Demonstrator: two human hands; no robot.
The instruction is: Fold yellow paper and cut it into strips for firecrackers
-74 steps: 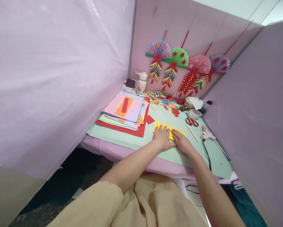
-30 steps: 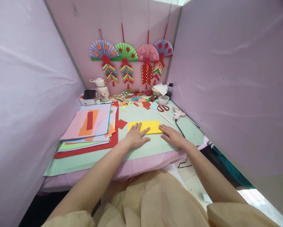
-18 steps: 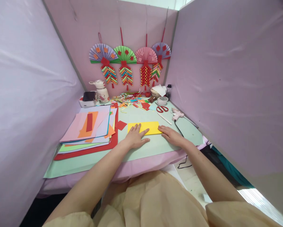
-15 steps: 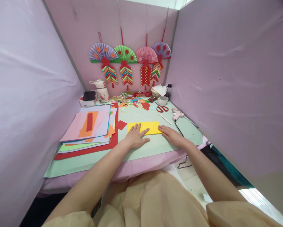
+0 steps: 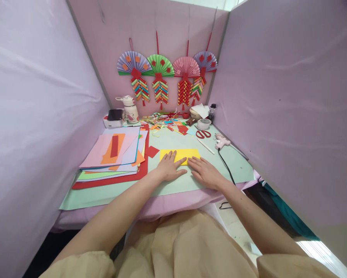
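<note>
A yellow sheet of paper (image 5: 180, 151), a long rectangle, lies flat on the pale green table cover (image 5: 173, 186). My left hand (image 5: 170, 168) rests on its left part and near edge with fingers spread. On the near edge, right of the middle, my right hand (image 5: 203, 172) lies with its fingers stretched out and the fingertips on the paper. The two hands are close together, palms down. Parts of the near edge are hidden under the fingers. A small red paper square (image 5: 151, 151) lies just left of the yellow sheet.
At left is a stack of coloured paper (image 5: 89, 154). Red-handled scissors (image 5: 203, 134), a white pen-like stick (image 5: 205, 146) and a glue gun (image 5: 222, 141) with a black cord lie at right. Paper scraps (image 5: 167, 120) and a kettle-like flask (image 5: 131, 112) stand behind. Fan decorations (image 5: 161, 67) hang on the wall.
My right hand has slid left along the near edge of the yellow paper, toward my left hand, which stays in place on it. The whole view has shifted slightly.
</note>
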